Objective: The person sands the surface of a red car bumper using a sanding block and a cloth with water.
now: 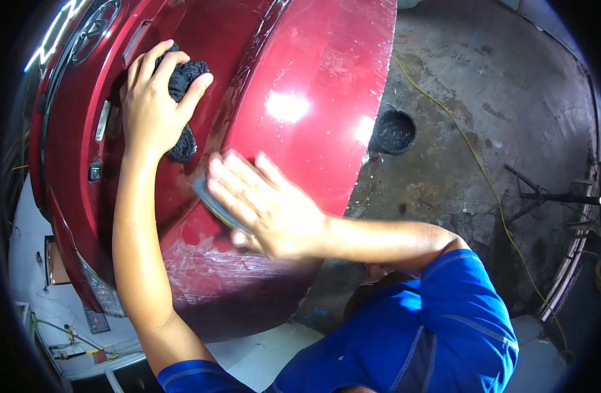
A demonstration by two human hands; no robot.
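My left hand (155,98) grips a bunched black cloth (182,80) against the red car panel (182,33). Its fingers curl over the cloth, and a loose end hangs below the thumb. Lower and to the right, my right hand (264,209) is pressed over a flat grey sanding pad (222,206) with a yellowish edge. That hand is smeared by motion. The pad rests on the red bumper (313,85), near the seam with the panel above. Wet shine shows on the paint, and pale scuff marks (209,268) cover the bumper beside my right wrist.
On the stained concrete floor (445,65) to the right stands a round black bucket (393,132) beside the bumper. A yellow cord (474,147) runs across the floor. At the far right is a dark metal stand (543,195). The car's lamp (98,285) is at lower left.
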